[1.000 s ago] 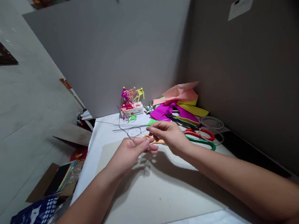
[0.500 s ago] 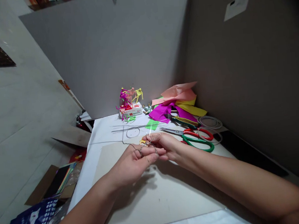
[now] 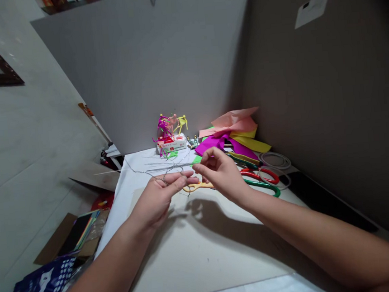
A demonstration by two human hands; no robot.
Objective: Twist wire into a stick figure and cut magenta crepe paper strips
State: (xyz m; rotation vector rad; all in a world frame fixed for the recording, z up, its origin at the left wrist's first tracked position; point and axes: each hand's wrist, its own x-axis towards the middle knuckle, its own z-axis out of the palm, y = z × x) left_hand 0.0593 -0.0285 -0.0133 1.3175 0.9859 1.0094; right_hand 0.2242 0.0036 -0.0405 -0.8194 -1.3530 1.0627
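Observation:
My left hand [image 3: 158, 197] is closed in a pinch on a thin grey wire [image 3: 138, 171] that bends and runs off to the left above the white table [image 3: 197, 255]. My right hand [image 3: 221, 173] hovers just to the right of it with curled fingers pinching the other end of the same wire. Both hands are raised a little over the table, just above a small pair of yellow-handled scissors [image 3: 198, 187] lying flat.
More straight wires [image 3: 164, 167] lie behind the hands. Red and green scissors [image 3: 262, 178], a white cord coil [image 3: 277, 160], coloured paper sheets [image 3: 234, 131] and small paper-wrapped wire figures on a box [image 3: 171, 134] sit at the back. Cardboard and packets lie on the floor at left.
Both hands have lifted and drawn slightly apart. The wire now stretches out to the left, and the yellow scissors beneath show again.

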